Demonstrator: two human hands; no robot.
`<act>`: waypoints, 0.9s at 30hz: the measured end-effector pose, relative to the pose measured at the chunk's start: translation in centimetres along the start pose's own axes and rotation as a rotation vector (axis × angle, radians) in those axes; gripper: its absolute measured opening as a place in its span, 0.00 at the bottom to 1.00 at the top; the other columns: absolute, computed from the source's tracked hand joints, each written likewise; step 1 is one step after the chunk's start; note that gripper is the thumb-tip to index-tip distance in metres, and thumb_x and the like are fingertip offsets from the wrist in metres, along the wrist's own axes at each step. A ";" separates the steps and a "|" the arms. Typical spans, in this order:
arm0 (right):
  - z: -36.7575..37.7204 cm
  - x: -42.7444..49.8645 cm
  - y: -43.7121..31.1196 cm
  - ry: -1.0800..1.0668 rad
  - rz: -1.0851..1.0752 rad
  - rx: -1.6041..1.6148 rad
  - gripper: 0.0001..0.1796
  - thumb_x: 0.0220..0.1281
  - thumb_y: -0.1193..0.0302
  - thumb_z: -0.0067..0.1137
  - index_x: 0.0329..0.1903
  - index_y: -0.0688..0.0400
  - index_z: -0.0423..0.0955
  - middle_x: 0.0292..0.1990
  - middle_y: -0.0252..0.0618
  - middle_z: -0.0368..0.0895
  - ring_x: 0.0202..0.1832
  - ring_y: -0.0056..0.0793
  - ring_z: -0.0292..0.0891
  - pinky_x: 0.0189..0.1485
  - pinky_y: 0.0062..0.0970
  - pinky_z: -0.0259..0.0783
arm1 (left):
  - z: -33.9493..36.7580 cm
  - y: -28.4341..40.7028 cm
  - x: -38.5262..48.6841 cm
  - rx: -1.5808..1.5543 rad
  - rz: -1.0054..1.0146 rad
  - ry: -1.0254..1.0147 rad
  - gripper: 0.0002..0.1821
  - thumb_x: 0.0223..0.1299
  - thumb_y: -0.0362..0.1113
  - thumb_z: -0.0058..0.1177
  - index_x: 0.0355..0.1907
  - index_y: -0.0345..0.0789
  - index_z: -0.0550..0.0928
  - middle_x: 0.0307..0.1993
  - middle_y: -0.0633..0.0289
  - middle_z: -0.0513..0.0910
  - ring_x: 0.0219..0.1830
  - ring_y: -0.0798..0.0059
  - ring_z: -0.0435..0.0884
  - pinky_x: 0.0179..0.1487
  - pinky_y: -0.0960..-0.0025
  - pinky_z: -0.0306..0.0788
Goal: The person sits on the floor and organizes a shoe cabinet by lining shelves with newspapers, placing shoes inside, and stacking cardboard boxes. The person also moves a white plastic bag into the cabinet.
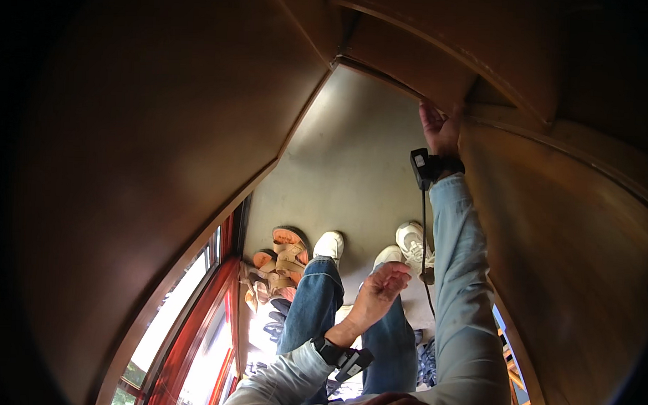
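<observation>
My right hand (440, 129) is raised along the brown wooden cabinet panel (409, 61), its fingertips at the panel's lower edge. Part of that hand lies in shadow, so whether it grips the edge is unclear. Lower down, in front of my body, my left hand (382, 290) hangs in the air over my jeans (391, 339). Its fingers are loosely bent and nothing shows in them. Each wrist carries a strapped black device, one on the right (421, 166) and one on the left (353, 364). A black cable (424, 222) runs down from the right one.
Large wooden panels flank me on the left (161, 116) and right (564, 232). Tan sandals (290, 255) and other footwear lie on the grey floor (342, 149). A white sneaker (412, 240) rests beside my foot. Red-framed glass (207, 337) stands at lower left.
</observation>
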State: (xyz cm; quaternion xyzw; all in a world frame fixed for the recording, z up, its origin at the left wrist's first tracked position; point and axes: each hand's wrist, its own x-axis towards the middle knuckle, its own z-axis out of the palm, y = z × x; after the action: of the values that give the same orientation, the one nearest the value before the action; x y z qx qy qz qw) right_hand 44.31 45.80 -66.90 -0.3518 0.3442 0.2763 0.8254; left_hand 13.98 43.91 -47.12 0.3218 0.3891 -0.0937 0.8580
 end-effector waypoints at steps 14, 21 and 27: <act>-16.7 -24.4 1.6 0.022 0.199 -0.970 0.19 0.62 0.57 0.47 0.19 0.53 0.62 0.13 0.25 0.59 0.13 0.16 0.56 0.15 0.18 0.54 | 2.7 5.2 -6.4 -0.227 0.282 0.042 0.11 0.64 0.36 0.43 0.41 0.31 0.73 0.32 0.61 0.77 0.37 0.76 0.76 0.46 0.72 0.68; -17.5 -30.8 -1.9 0.129 0.301 -0.994 0.06 0.57 0.66 0.55 0.33 0.54 0.71 0.22 0.29 0.73 0.20 0.18 0.68 0.22 0.17 0.65 | 13.6 17.5 -15.0 -0.750 1.200 -0.828 0.21 0.58 0.40 0.52 0.42 0.21 0.75 0.38 0.43 0.77 0.39 0.58 0.77 0.41 0.62 0.71; -14.3 -34.0 -3.9 -0.062 0.323 -1.128 0.08 0.58 0.64 0.55 0.33 0.55 0.72 0.23 0.29 0.74 0.21 0.16 0.68 0.22 0.16 0.66 | 13.8 18.1 -22.0 -0.648 1.338 -0.770 0.16 0.57 0.34 0.53 0.39 0.19 0.76 0.34 0.40 0.77 0.33 0.54 0.78 0.36 0.60 0.73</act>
State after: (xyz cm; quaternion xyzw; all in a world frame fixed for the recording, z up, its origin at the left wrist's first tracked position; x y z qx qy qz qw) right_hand 20.90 25.20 -46.78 -0.6717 0.1689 0.5491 0.4677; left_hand 14.86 47.37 -15.70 0.1675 -0.1967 0.4483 0.8557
